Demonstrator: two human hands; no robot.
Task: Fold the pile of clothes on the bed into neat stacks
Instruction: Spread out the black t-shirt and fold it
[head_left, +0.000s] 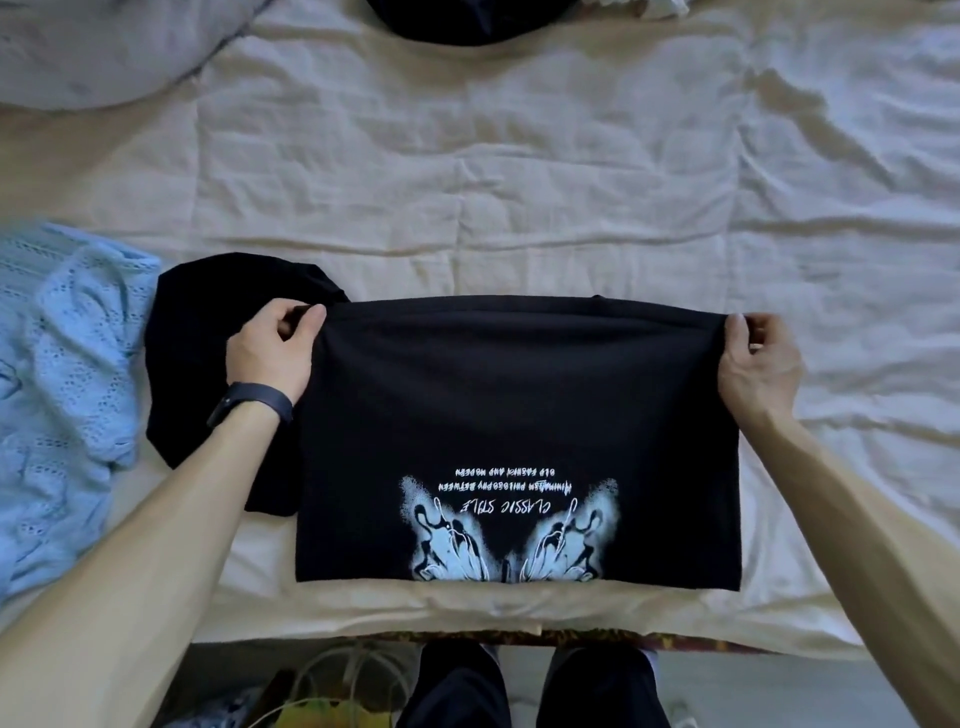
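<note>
A black T-shirt (519, 405) with a pale blue butterfly print and upside-down lettering lies spread near the bed's front edge, its far edge doubled over. My left hand (275, 348) pinches the far left corner of that fold. My right hand (756, 358) pinches the far right corner. One black sleeve (202, 353) sticks out to the left, partly under my left wrist, which wears a dark band.
A light blue knitted garment (62, 395) is bunched at the left. Another dark garment (467, 21) sits at the far edge, a grey pillow (93, 47) at the top left. The cream sheet (519, 182) is wrinkled. Cables and bags lie on the floor below.
</note>
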